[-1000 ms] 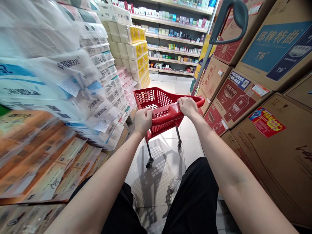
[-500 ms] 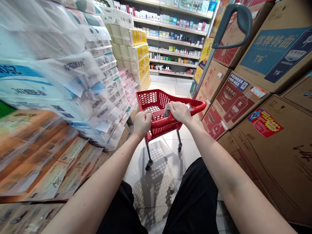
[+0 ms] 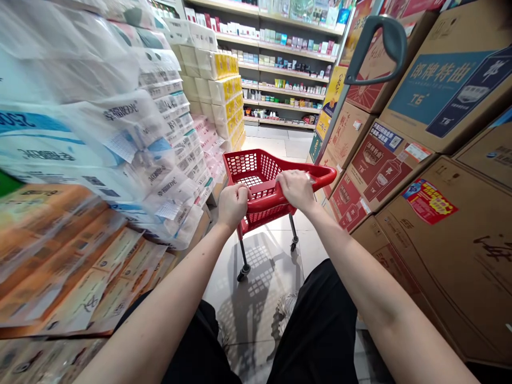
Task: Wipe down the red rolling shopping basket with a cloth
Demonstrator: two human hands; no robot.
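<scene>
Two shoes, lower centre, partly hidden by black trousers; white packs, left, cut off at the edge. Left hand and right hand closed around the handle of the red cart, mid-frame.

Bare arms stretch forward, left hand curled tight, right hand bent palm-down.

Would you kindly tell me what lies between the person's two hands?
In the head view, a stretch of the red handle of the cart lies between the left hand and the right hand.
</scene>
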